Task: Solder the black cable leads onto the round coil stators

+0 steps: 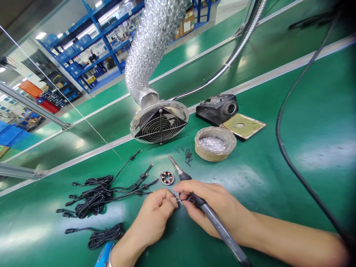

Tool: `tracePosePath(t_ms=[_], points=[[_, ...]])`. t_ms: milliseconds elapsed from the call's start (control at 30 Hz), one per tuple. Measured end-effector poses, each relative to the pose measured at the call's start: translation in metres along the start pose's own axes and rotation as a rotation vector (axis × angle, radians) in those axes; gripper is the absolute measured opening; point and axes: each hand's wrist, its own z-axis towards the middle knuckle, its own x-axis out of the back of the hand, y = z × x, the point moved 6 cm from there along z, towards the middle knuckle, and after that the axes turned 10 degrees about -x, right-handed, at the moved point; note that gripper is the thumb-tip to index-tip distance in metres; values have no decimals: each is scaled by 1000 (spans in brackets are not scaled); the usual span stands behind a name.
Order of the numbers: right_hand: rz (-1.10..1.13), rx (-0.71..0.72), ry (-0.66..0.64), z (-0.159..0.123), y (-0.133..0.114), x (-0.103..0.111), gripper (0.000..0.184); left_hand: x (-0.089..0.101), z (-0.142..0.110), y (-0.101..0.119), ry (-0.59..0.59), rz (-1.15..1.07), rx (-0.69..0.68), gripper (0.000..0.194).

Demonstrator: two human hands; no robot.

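Green worktop (pixel 258 178) spreads beneath the two bare hands I follow from my remote station. The left hand (pixel 155 213) is closed in a pinch on a small workpiece (pixel 179 197), mostly hidden between the fingertips of both hands. The right hand (pixel 222 207) grips a soldering iron (pixel 215 218), its tip pointing beyond the fingers, away from the workpiece; I cannot tell whether its thumb and forefinger also hold the piece. Just beyond the pinch, I see a ring with copper coils (pixel 166 173); farther out lie small black pieces (pixel 188 155). Black cables (pixel 96 196) lie left of the grip. Past the iron's tip hangs a grilled extractor hood (pixel 160 126) on a foil duct (pixel 150 40). Beyond the right hand stands a round tub of silvery shavings (pixel 205 155), near a yellow-green sponge (pixel 247 126) and a black stand (pixel 217 110).
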Motion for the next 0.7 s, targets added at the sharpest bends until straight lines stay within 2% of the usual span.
tracePosePath(t_ms=[267,400,700], points=[[32,118,53,-1,-13,33,37,-2,1,4,-13,-20,15,25],[28,114,49,-6,-18,48,32,-3,1,3,-23,-27,30,26],[63,34,-44,-2,-22,46,17,-2,2,4,-16,0,36,23]])
